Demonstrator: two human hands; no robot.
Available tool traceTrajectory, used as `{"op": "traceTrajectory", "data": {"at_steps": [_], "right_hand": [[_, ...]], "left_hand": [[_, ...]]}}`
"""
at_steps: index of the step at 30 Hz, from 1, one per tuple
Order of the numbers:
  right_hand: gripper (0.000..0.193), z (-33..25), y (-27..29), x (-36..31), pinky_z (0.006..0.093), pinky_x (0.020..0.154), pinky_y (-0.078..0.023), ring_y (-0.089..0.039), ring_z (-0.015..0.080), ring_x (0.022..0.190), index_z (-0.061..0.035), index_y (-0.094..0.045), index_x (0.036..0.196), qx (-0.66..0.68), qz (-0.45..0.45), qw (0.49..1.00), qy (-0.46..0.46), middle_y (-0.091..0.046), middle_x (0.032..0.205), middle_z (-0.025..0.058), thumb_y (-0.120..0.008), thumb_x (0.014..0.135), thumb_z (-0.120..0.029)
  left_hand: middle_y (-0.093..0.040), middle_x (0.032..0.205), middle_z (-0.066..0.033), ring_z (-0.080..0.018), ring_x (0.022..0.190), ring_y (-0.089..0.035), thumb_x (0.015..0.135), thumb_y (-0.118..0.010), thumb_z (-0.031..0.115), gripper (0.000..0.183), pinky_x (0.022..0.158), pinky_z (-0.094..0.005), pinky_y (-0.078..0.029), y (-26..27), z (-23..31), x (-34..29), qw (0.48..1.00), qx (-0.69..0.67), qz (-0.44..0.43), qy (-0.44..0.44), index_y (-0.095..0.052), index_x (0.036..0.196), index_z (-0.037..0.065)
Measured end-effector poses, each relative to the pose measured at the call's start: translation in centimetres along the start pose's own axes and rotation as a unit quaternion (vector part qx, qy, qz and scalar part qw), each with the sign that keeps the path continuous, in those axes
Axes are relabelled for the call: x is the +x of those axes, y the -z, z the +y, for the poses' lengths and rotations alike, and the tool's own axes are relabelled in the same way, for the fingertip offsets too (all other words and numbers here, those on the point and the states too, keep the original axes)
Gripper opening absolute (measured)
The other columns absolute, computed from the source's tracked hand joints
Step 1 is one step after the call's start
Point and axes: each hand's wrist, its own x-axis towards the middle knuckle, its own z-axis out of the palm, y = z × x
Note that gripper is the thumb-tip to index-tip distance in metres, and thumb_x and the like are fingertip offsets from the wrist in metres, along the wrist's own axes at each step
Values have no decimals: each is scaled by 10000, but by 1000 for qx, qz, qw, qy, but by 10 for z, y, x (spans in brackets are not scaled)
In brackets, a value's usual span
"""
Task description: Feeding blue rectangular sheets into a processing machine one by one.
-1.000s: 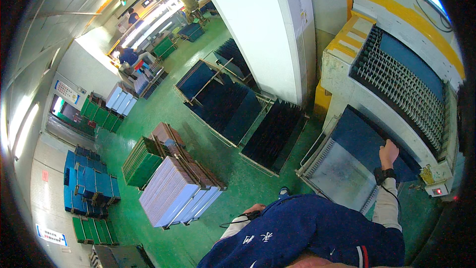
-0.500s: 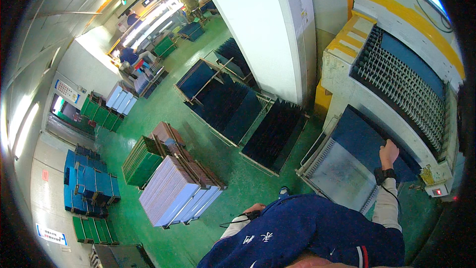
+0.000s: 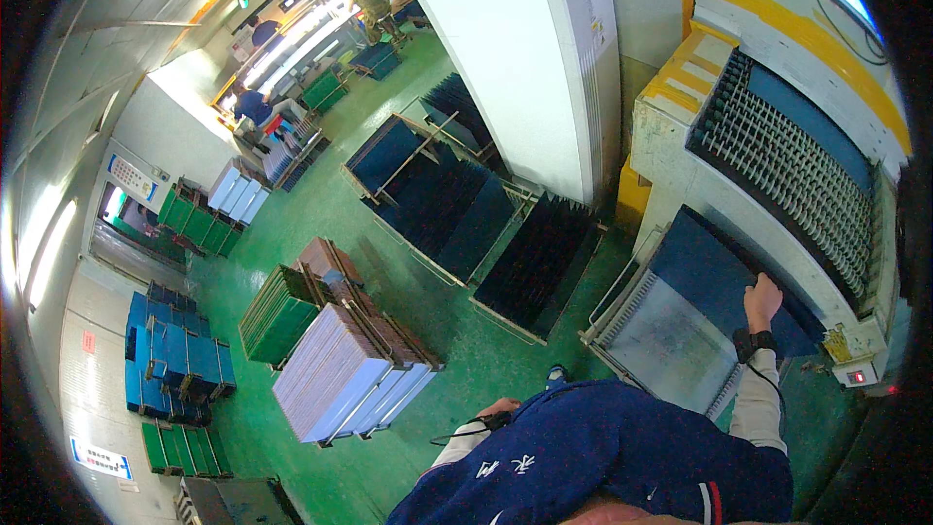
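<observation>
My right hand [image 3: 763,301] is closed on the upper edge of a dark blue panel [image 3: 698,258], its fingers bent over the rim. The panel leans in a slotted rack [image 3: 622,303] at the right, beside a pale grey translucent sheet [image 3: 671,335] with toothed edges. Close to my waist, my left hand [image 3: 502,407] hangs beside the blue shirt, apart from any rack. Its fingers are mostly hidden, so I cannot make out their pose. Both wrists carry black straps with cables.
A white roller conveyor machine [image 3: 792,151] stands right of the rack. Ahead are racks of dark panels [image 3: 442,199] and a tall white cabinet [image 3: 515,39]. Lilac panels [image 3: 335,379], green panels [image 3: 277,316] and blue stacks [image 3: 185,355] stand leftward. People [image 3: 255,107] sit at far lit benches.
</observation>
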Motion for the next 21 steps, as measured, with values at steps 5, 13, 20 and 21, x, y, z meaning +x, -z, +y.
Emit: {"op": "traceTrajectory", "data": {"at_steps": [5, 13, 20, 21], "right_hand": [[308, 2, -2, 1, 445, 797, -466, -636, 336, 907, -51, -618, 978, 0, 0, 1000, 5, -674, 926, 159, -728, 725, -189], [310, 3, -5, 0, 447, 796, -467, -635, 341, 901, -51, -619, 972, 7, 19, 1000, 10, -674, 914, 160, -736, 719, -187], [298, 3, -6, 2, 450, 776, -463, -635, 344, 894, -46, -615, 946, 5, 11, 1000, 9, -672, 908, 167, -742, 714, -185], [294, 3, -6, 2, 450, 775, -463, -635, 344, 895, -46, -615, 943, 6, 9, 1000, 8, -672, 908, 167, -741, 715, -184]], "left_hand": [[-693, 947, -86, -205, 867, -635, 768, -701, 291, 383, 790, -370, -493, 1, 3, -4, 1000, -9, 10, -1, -686, 1070, 56], [-692, 972, -89, -212, 891, -634, 769, -697, 311, 395, 806, -369, -492, 1, 16, -19, 1000, -25, 18, 3, -686, 1074, 61], [-689, 992, -95, -226, 924, -633, 771, -690, 330, 410, 827, -373, -488, 0, 5, -10, 1000, 0, 16, -1, -681, 1087, 69], [-689, 993, -96, -226, 924, -633, 771, -690, 331, 410, 827, -373, -488, 0, 6, -11, 1000, 1, 15, 2, -681, 1087, 69]]}}
